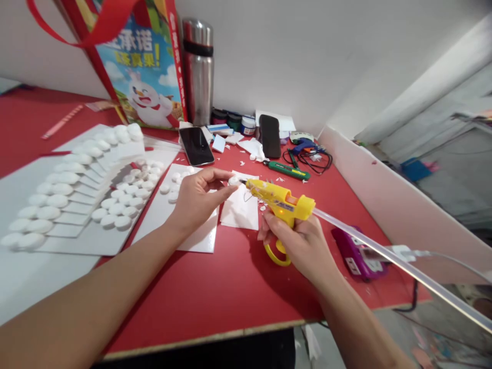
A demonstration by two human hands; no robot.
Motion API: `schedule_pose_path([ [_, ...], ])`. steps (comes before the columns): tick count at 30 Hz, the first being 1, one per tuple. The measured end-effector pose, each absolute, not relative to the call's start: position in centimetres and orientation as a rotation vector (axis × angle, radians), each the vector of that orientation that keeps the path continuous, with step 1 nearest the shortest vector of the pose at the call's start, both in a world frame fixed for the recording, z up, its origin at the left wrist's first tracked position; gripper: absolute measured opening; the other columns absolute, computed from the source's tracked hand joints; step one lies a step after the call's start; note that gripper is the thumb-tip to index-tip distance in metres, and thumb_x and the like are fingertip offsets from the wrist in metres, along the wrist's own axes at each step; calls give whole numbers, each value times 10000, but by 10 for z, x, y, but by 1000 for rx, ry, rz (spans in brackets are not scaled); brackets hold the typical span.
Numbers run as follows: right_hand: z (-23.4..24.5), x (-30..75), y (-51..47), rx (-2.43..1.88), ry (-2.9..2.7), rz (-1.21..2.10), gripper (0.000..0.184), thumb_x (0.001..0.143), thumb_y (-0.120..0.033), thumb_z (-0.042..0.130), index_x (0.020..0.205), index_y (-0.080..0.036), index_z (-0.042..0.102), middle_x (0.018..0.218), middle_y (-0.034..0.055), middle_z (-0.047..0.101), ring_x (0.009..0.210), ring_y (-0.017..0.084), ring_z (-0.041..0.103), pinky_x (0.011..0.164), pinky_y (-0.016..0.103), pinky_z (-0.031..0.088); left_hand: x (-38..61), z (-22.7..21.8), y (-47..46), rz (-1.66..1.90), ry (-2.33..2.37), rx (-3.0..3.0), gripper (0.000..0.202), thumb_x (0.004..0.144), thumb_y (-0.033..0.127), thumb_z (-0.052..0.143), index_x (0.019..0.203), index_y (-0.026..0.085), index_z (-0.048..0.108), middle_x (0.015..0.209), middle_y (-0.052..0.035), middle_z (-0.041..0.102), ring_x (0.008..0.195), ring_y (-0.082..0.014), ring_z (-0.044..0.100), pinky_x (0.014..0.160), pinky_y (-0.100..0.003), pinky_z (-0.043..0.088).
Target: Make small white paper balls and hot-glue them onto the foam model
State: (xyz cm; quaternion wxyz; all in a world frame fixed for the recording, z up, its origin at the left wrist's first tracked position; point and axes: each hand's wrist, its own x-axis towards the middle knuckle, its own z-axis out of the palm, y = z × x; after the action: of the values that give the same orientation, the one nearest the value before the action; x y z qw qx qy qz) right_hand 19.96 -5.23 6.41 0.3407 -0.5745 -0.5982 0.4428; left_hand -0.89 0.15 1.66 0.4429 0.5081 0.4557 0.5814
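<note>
My right hand is wrapped round the grip of a yellow glue gun, with a long clear glue stick running out of its back. Between the thumb and fingertips of my left hand is a small white disc. The gun's nozzle meets or nearly meets that disc; I cannot tell which. Folded white paper lies beneath them. Left of it, a white board bears several loose white discs. Farther left, many more discs and rows of white ovals on strips rest on white sheets.
Along the back stand a printed bag, a steel flask and paint jars. Two phones, a green-handled tool and a blue coiled-cord item lie nearer. A purple power strip sits at right.
</note>
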Motion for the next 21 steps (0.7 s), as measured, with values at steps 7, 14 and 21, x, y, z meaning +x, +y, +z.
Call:
schedule_pose_path([
  [7,65,196,-52,-1533,-1590,1110,332,906,-362,594,636,-178,659,614,34,700,579,164,651,625,283,508,-9,16,2,1431,1137,1272,348,687,343,913,964,172,789,814,-34,729,727,-138,615,692,-260,501],
  [14,63,197,-55,-1572,-1590,1087,338,900,-355,588,615,-184,647,598,40,698,591,181,669,637,294,511,-7,16,1,1417,1114,1212,360,671,327,925,967,171,795,847,-42,750,735,-134,626,688,-247,515],
  [21,62,198,-57,-1583,-1610,1112,363,896,-363,577,582,-192,641,599,45,698,594,183,666,652,301,513,-6,24,-1,1431,1126,1143,383,644,367,936,923,154,784,845,-56,757,757,-155,659,697,-256,539],
])
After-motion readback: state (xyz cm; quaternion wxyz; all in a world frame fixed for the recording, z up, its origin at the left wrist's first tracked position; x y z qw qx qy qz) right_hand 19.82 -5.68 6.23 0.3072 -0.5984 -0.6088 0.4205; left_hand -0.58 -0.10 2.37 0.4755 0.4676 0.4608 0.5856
